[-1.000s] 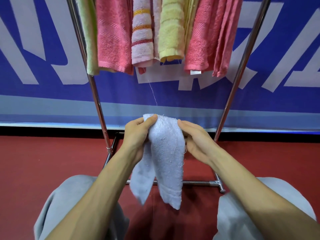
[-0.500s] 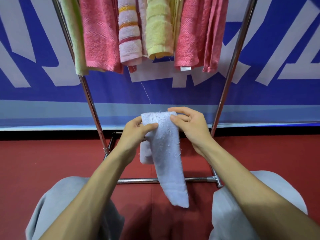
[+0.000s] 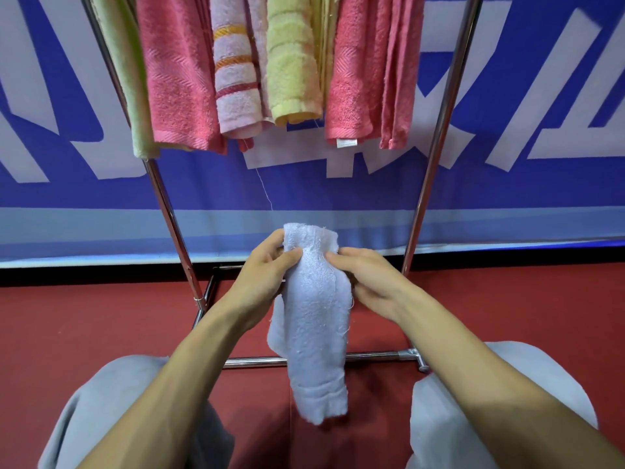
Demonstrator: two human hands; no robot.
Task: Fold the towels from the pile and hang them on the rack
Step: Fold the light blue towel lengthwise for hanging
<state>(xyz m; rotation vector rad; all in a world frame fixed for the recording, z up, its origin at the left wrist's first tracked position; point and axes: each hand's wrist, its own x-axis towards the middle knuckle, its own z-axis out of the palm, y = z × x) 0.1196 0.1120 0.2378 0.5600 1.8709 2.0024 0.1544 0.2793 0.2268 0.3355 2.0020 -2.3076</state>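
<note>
The white towel (image 3: 314, 319) is nubby terry with loose threads along its edges. It is folded into a long narrow strip that hangs straight down, with a flat hem band near its lower end. It is held in the air in front of the rack (image 3: 436, 164), below the hung towels and between the knees of grey trousers (image 3: 111, 401).

The left hand (image 3: 267, 272) pinches the strip's upper part, thumb on the front and fingers behind. The right hand (image 3: 368, 279) grips the right edge at the same height, fingers curled, fingertips on the cloth. Both forearms reach forward and converge.

The rack is shiny metal tube, with two slanted uprights and a low crossbar. On it hang a green towel (image 3: 132, 96), a pink towel (image 3: 179, 79), a striped towel (image 3: 236, 79) and a ribbed yellow towel (image 3: 291, 62). Behind is a blue banner (image 3: 338, 191), and below is red floor (image 3: 84, 326).
</note>
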